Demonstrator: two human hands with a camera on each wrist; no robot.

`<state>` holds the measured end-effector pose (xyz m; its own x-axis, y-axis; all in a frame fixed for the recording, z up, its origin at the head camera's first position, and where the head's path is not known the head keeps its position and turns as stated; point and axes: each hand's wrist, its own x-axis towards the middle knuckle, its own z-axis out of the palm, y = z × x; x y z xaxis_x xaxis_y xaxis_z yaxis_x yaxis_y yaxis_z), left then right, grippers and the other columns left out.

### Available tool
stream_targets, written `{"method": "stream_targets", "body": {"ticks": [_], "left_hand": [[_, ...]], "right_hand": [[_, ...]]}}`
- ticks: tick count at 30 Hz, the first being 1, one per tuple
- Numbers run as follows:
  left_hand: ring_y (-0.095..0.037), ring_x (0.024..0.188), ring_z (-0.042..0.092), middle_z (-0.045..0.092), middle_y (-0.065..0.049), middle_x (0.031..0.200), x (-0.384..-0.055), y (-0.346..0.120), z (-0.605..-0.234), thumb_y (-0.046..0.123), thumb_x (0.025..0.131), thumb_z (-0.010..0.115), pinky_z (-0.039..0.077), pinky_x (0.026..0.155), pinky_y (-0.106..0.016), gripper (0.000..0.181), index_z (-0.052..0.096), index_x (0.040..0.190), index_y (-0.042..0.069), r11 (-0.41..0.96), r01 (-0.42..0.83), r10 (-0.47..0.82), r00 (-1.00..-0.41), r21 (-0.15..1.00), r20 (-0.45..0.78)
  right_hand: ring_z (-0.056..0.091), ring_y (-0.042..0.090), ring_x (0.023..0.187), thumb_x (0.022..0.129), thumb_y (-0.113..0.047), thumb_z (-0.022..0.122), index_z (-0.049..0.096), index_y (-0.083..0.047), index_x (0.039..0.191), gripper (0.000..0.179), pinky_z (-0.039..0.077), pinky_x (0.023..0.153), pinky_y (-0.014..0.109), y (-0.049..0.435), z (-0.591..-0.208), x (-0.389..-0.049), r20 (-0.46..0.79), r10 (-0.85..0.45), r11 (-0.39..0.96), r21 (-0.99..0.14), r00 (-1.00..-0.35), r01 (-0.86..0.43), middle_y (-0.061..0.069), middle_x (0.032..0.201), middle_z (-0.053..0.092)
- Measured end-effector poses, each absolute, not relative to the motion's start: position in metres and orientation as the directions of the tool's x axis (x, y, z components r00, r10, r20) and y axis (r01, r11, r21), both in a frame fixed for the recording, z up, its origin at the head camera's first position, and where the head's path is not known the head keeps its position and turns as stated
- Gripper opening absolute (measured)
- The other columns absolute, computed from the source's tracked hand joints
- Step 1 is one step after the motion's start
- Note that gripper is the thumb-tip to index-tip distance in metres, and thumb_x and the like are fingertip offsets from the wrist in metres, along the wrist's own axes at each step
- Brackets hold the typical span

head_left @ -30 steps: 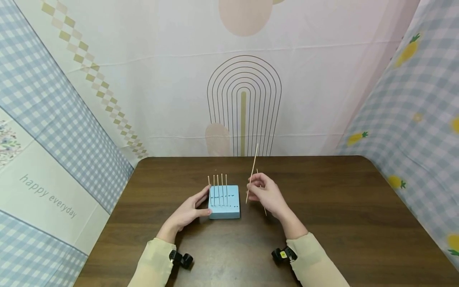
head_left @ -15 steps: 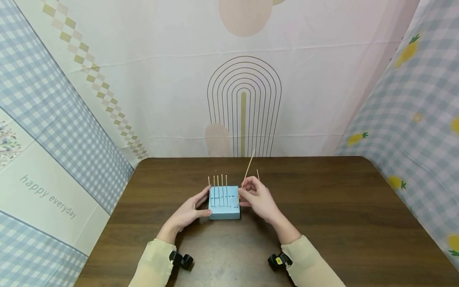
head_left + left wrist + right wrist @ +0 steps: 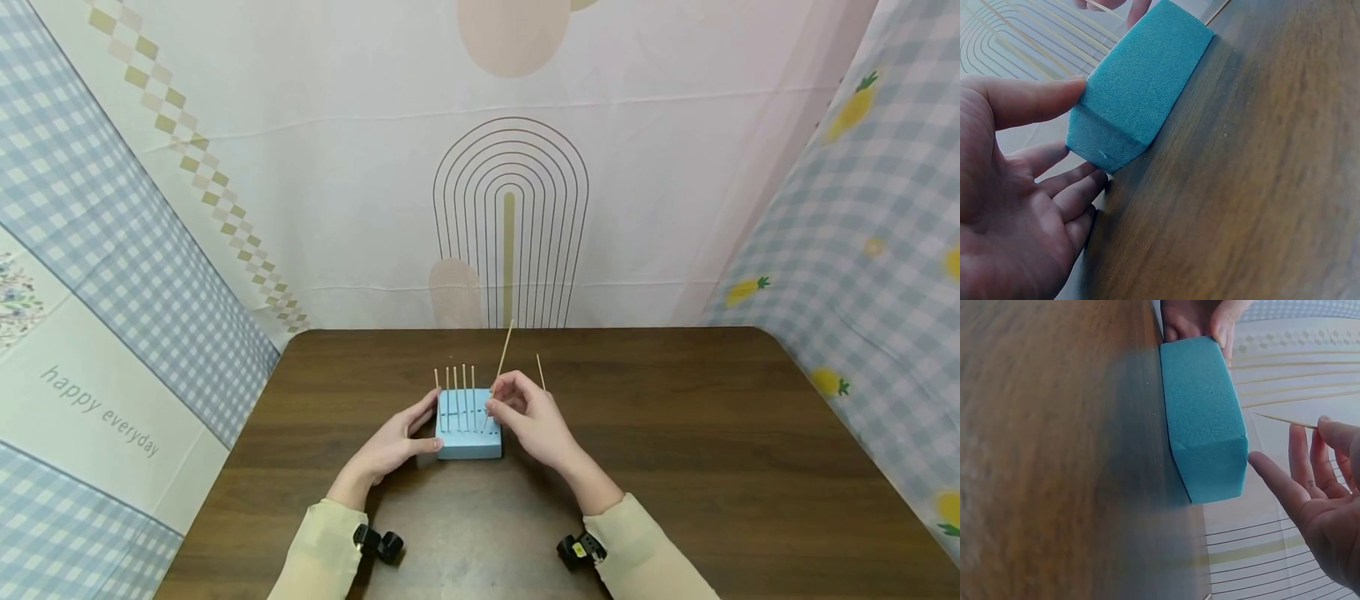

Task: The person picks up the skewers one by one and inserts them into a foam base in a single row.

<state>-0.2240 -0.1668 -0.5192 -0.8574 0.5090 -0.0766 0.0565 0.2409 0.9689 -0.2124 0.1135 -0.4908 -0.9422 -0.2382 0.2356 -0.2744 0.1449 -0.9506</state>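
Note:
A light blue foam block [image 3: 469,451] with rows of small holes in its top sits on the table. Several thin wooden skewers [image 3: 466,396] stand upright in its left part. My left hand [image 3: 393,440] grips the block's left side, thumb at the front corner and fingers along the side and back. Above the block's right part, my right hand [image 3: 536,425] pinches another skewer [image 3: 504,354] between thumb and fingers, tilted with its upper end to the right. In the right wrist view that skewer's pointed tip [image 3: 1255,414] is just off the block's top face.
One more skewer [image 3: 540,371] lies on the brown wooden table [image 3: 675,450] behind the right hand, which hides its lower part. Behind the table hangs a white patterned cloth [image 3: 360,208], with checked cloths at both sides.
My right hand has moved left with its skewer, from beside the block to over its right part. The left hand and the block have stayed in place.

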Motion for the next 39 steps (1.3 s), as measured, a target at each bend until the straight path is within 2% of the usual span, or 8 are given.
{"method": "stream_targets", "body": {"ticks": [7, 16, 20, 31, 39], "left_hand": [[-0.033, 0.162, 0.017, 0.017, -0.015, 0.177, -0.2244, -0.1672, -0.5205, 0.004, 0.099, 0.073, 0.021, 0.126, -0.053, 0.091, 0.018, 0.172, 0.007, 0.237, 0.049, 0.507, -0.858, 0.97, -0.081], [-0.034, 0.162, 0.017, 0.017, -0.016, 0.177, -0.2237, -0.1674, -0.5193, 0.005, 0.1, 0.074, 0.021, 0.125, -0.053, 0.091, 0.019, 0.172, 0.007, 0.233, 0.046, 0.509, -0.857, 0.971, -0.082], [-0.034, 0.162, 0.017, 0.016, -0.015, 0.177, -0.224, -0.1678, -0.5196, 0.005, 0.1, 0.074, 0.021, 0.126, -0.053, 0.091, 0.019, 0.172, 0.007, 0.233, 0.044, 0.508, -0.858, 0.971, -0.083], [-0.033, 0.162, 0.018, 0.017, -0.015, 0.177, -0.2246, -0.1682, -0.5212, 0.005, 0.099, 0.074, 0.021, 0.126, -0.053, 0.091, 0.019, 0.172, 0.008, 0.238, 0.046, 0.504, -0.86, 0.97, -0.083], [-0.033, 0.162, 0.019, 0.017, -0.015, 0.177, -0.2249, -0.168, -0.5214, 0.005, 0.099, 0.074, 0.021, 0.125, -0.053, 0.091, 0.019, 0.172, 0.008, 0.244, 0.047, 0.502, -0.861, 0.969, -0.085]], "right_hand": [[0.069, 0.02, 0.092, 0.102, -0.009, 0.074, 0.07, -0.007, 0.115, 0.013, 0.056, 0.082, 0.029, 0.1112, -0.4909, -0.2112, 0.276, -0.246, 0.201, -0.923, -0.929, -0.327, 0.005, 0.103, 0.071], [0.068, 0.018, 0.093, 0.102, -0.011, 0.076, 0.073, -0.01, 0.114, 0.013, 0.056, 0.083, 0.03, 0.1103, -0.4906, -0.2105, 0.263, -0.256, 0.255, -0.91, -0.93, -0.327, 0.0, 0.103, 0.073], [0.067, 0.018, 0.092, 0.101, -0.012, 0.076, 0.074, -0.007, 0.115, 0.014, 0.056, 0.081, 0.03, 0.1099, -0.4897, -0.2098, 0.258, -0.266, 0.26, -0.909, -0.929, -0.327, -0.002, 0.102, 0.073], [0.067, 0.019, 0.094, 0.101, -0.011, 0.077, 0.074, -0.007, 0.115, 0.015, 0.056, 0.084, 0.03, 0.1091, -0.4882, -0.2083, 0.261, -0.275, 0.251, -0.91, -0.925, -0.331, 0.002, 0.103, 0.073], [0.069, 0.017, 0.092, 0.1, -0.011, 0.077, 0.074, -0.014, 0.111, 0.011, 0.057, 0.083, 0.03, 0.1087, -0.4906, -0.21, 0.266, -0.283, 0.268, -0.901, -0.922, -0.342, -0.002, 0.101, 0.073]]}}
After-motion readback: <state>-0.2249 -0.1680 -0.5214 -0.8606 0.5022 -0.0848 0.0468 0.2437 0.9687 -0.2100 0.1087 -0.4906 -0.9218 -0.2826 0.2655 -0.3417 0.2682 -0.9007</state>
